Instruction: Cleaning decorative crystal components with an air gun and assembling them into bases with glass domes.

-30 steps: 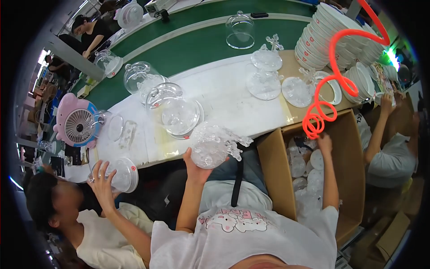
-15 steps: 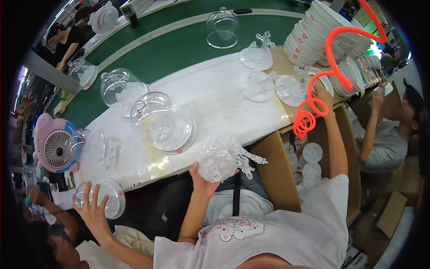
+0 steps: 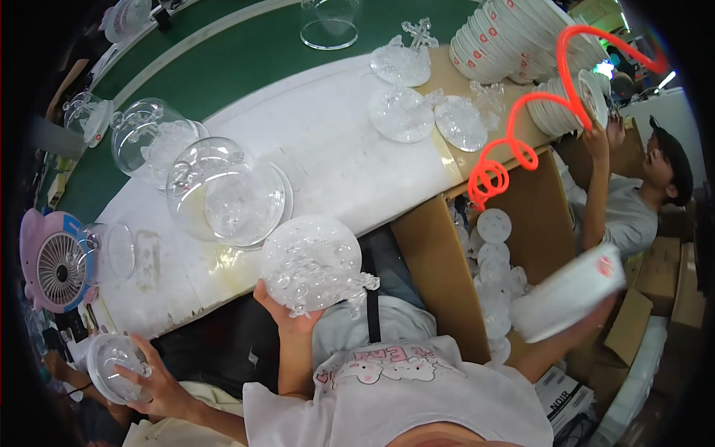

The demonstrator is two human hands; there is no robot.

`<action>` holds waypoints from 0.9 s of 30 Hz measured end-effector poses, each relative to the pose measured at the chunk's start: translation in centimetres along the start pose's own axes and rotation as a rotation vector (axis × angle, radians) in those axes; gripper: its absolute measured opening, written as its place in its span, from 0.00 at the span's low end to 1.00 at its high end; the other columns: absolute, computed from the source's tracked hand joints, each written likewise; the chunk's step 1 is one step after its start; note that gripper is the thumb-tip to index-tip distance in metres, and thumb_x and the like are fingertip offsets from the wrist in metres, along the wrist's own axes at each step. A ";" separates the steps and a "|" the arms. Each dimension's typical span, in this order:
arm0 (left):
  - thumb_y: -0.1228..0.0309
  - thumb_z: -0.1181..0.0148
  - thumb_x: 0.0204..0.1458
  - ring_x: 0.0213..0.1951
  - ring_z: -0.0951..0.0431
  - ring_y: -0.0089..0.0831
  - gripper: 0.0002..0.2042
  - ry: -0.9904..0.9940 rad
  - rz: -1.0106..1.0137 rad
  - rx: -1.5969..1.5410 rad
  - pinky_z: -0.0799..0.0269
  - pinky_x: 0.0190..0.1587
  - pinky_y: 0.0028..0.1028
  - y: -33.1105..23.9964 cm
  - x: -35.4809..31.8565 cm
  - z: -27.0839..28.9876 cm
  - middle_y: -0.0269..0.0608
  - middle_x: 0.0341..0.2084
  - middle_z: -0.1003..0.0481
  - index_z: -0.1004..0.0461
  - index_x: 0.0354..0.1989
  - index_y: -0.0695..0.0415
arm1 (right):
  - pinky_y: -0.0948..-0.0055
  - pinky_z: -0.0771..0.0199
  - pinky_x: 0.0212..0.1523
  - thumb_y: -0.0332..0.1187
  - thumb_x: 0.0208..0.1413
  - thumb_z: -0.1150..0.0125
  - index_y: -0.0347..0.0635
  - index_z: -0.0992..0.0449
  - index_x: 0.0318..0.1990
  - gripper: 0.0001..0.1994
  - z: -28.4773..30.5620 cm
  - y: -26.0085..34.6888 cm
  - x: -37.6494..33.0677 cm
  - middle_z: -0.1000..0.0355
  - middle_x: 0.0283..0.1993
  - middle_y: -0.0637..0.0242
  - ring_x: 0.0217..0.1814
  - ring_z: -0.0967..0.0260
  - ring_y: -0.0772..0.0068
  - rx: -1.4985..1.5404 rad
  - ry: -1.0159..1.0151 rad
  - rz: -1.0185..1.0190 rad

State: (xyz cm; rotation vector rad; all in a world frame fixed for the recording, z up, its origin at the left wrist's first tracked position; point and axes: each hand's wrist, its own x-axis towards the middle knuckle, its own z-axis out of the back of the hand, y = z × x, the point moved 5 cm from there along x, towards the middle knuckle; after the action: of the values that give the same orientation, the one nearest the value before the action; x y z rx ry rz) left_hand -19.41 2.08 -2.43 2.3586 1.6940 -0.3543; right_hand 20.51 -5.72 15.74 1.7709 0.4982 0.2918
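Observation:
My left hand [image 3: 296, 319] grips the lower edge of a clear plastic ornament [image 3: 311, 261], a round disc with bumpy figures and a beaded sprig at its side. It is held in front of my chest by the table edge. Off to the right, my right hand [image 3: 597, 319] is blurred, closed on a white round base [image 3: 562, 298] with a red mark, tilted and smeared by motion. Beneath and left of that base, an open carton [image 3: 432, 272] holds several clear discs [image 3: 494, 257].
Clear domes on white bases [image 3: 223, 195] stand on the white table [image 3: 328, 160]. More ornaments [image 3: 401, 113] lie near stacked white bases [image 3: 484, 56]. A red coiled hose [image 3: 521, 127] hangs at right. A co-worker's hand [image 3: 160, 384] holds a dome; another person [image 3: 622, 201] works at right.
My right hand has taken the white base off the table and swung it down to the right, past the carton. The ornament in my left hand has turned. The whole view has shifted.

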 end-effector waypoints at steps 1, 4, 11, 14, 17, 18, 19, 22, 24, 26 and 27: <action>0.43 0.51 0.40 0.57 0.41 0.48 0.39 -0.011 -0.005 0.006 0.44 0.56 0.51 -0.5 -0.9 0.7 0.45 0.58 0.43 0.46 0.60 0.53 | 0.81 0.32 0.28 0.46 0.53 0.52 0.39 0.37 0.53 0.24 1.6 -3.2 0.3 0.32 0.41 0.59 0.31 0.33 0.77 -0.016 0.340 -0.089; 0.43 0.51 0.40 0.58 0.43 0.49 0.38 -0.206 -0.307 0.218 0.45 0.56 0.52 -3.1 -3.2 3.8 0.44 0.59 0.44 0.46 0.60 0.51 | 0.87 0.43 0.16 0.38 0.53 0.48 0.42 0.35 0.41 0.12 -9.9 -11.1 -5.2 0.41 0.25 0.75 0.19 0.44 0.87 -0.091 0.649 -0.270; 0.43 0.52 0.41 0.58 0.42 0.48 0.38 0.013 -0.126 0.141 0.45 0.56 0.53 -1.1 -4.6 1.5 0.43 0.59 0.44 0.46 0.60 0.50 | 0.83 0.41 0.25 0.44 0.55 0.48 0.41 0.35 0.46 0.18 -20.3 -22.9 -4.2 0.37 0.33 0.70 0.26 0.41 0.84 -0.507 0.910 -0.397; 0.42 0.53 0.41 0.58 0.42 0.48 0.38 0.130 -0.171 0.264 0.44 0.55 0.53 -0.3 -4.7 1.1 0.43 0.58 0.44 0.46 0.60 0.49 | 0.81 0.37 0.30 0.46 0.55 0.49 0.38 0.36 0.48 0.21 -22.8 -23.0 -3.5 0.36 0.35 0.66 0.27 0.39 0.80 -0.663 1.030 0.042; 0.42 0.54 0.42 0.59 0.45 0.48 0.39 0.167 -0.022 -0.102 0.46 0.56 0.53 0.8 -3.4 1.1 0.46 0.60 0.47 0.50 0.62 0.50 | 0.74 0.35 0.42 0.46 0.57 0.54 0.34 0.36 0.48 0.22 -23.5 -22.0 -3.0 0.32 0.42 0.59 0.39 0.34 0.67 -0.776 1.042 0.272; 0.43 0.55 0.43 0.59 0.44 0.48 0.38 0.219 0.028 -0.112 0.47 0.57 0.53 1.2 -3.0 1.3 0.46 0.60 0.46 0.49 0.62 0.51 | 0.71 0.36 0.46 0.46 0.57 0.55 0.32 0.36 0.49 0.23 -23.9 -21.1 -3.2 0.32 0.44 0.56 0.44 0.33 0.61 -0.829 1.052 0.425; 0.43 0.55 0.43 0.59 0.44 0.48 0.38 0.272 0.080 -0.124 0.47 0.57 0.52 1.7 -2.5 1.3 0.45 0.59 0.45 0.49 0.62 0.52 | 0.68 0.41 0.53 0.41 0.59 0.58 0.34 0.34 0.49 0.19 -23.5 -20.3 -3.4 0.33 0.48 0.56 0.52 0.37 0.57 -0.851 1.056 0.463; 0.42 0.56 0.43 0.59 0.44 0.48 0.38 0.037 0.057 0.230 0.48 0.58 0.52 3.3 -0.7 -1.3 0.43 0.60 0.46 0.49 0.62 0.52 | 0.71 0.41 0.54 0.39 0.60 0.59 0.35 0.32 0.49 0.18 -22.3 -18.3 -3.4 0.33 0.50 0.56 0.54 0.37 0.59 -0.752 1.165 0.487; 0.41 0.56 0.44 0.60 0.45 0.47 0.38 0.044 0.157 0.164 0.48 0.57 0.53 4.2 0.4 -3.1 0.43 0.60 0.46 0.49 0.62 0.51 | 0.71 0.41 0.55 0.36 0.60 0.59 0.35 0.32 0.49 0.17 -21.4 -15.7 -4.2 0.33 0.51 0.57 0.55 0.38 0.61 -0.698 1.302 0.343; 0.41 0.57 0.44 0.59 0.45 0.47 0.38 0.148 0.219 -0.021 0.48 0.57 0.54 4.6 1.7 -4.5 0.43 0.60 0.46 0.49 0.62 0.51 | 0.71 0.43 0.56 0.34 0.58 0.57 0.33 0.31 0.48 0.16 -20.6 -12.3 -5.5 0.33 0.52 0.56 0.56 0.39 0.64 -0.659 1.453 0.331; 0.40 0.57 0.45 0.59 0.45 0.47 0.38 0.255 0.283 -0.195 0.48 0.57 0.54 4.9 2.1 -5.4 0.43 0.60 0.46 0.50 0.62 0.51 | 0.70 0.45 0.57 0.33 0.56 0.55 0.31 0.31 0.48 0.17 -20.1 -10.4 -6.0 0.34 0.52 0.56 0.56 0.39 0.66 -0.684 1.478 0.464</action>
State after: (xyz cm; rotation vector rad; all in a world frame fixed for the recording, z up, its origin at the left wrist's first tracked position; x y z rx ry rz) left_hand -13.78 4.16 2.18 2.5294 1.3832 0.1588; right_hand 4.36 10.67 11.24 0.7059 0.8313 1.8937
